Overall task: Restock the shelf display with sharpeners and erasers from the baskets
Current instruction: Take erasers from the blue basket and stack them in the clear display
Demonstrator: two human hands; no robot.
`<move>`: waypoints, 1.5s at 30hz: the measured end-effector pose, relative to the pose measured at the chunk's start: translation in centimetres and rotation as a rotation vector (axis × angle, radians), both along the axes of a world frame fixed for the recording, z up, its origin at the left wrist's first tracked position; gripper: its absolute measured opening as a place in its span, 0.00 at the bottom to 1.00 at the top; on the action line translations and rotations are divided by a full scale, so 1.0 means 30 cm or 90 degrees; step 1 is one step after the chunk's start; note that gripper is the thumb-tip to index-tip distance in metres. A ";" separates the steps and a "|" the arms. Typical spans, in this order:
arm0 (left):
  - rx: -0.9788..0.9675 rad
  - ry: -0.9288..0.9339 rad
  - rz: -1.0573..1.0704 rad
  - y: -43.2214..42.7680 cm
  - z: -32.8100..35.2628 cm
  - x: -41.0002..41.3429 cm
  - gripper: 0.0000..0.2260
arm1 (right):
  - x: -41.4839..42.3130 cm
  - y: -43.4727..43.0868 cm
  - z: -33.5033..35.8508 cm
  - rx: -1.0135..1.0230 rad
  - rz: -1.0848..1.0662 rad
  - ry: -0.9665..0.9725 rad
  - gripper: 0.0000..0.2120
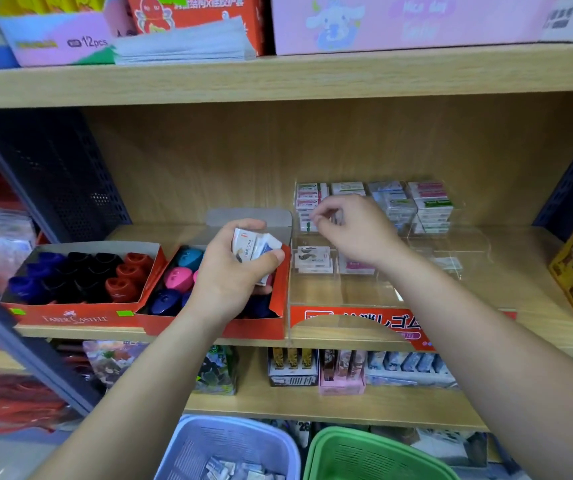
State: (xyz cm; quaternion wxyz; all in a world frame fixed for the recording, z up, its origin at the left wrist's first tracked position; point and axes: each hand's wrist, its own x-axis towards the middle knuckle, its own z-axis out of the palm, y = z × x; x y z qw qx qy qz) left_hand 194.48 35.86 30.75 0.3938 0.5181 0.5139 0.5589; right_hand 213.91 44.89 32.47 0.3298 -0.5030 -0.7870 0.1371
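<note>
Left hand (233, 268), centre of frame, is curled round a loose clutch of eraser packs (255, 247) with the thumb clamped across the front, hovering right above the sharpener box (179, 277). First worry: those packs sit fanned and uneven in the grip. If the thumb slackens, one could drop in among the sharpeners or tumble off the shelf (537, 327) edge toward the rows below.

Right hand (350, 230), just right of centre, has its fingers curled in toward the thumb at the back tier of the clear display case (347, 292). Is it pinching an eraser? I can't tell, as the fingertips blur into the stock behind.

Second worry: the stacked erasers (430, 209) at the upper right of the case stand in tall, slightly ragged columns, just beside that wrist. A careless sweep sideways would likely topple them. The case walls are transparent and easy to misjudge, so a knuckle catching one could nudge the whole case.

The middle tier holds only a few packs (312, 259), and the front looks nearly bare. Dropping a pack into the wrong brand's slot is a real risk.

More erasers wait in the lavender basket (208, 441) at the bottom of the frame, with the green basket (347, 452) beside it, contents unseen.
</note>
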 end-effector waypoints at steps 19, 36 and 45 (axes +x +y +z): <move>-0.037 -0.100 -0.114 -0.090 0.057 0.054 0.20 | 0.032 -0.232 0.067 -0.320 0.193 0.411 0.06; -0.063 0.040 -0.091 -0.043 0.023 0.116 0.15 | 0.233 -0.249 -0.015 -0.381 0.084 0.496 0.13; -0.019 0.105 -0.088 0.047 0.033 0.151 0.14 | 0.435 -0.170 0.014 -0.250 -0.069 0.484 0.07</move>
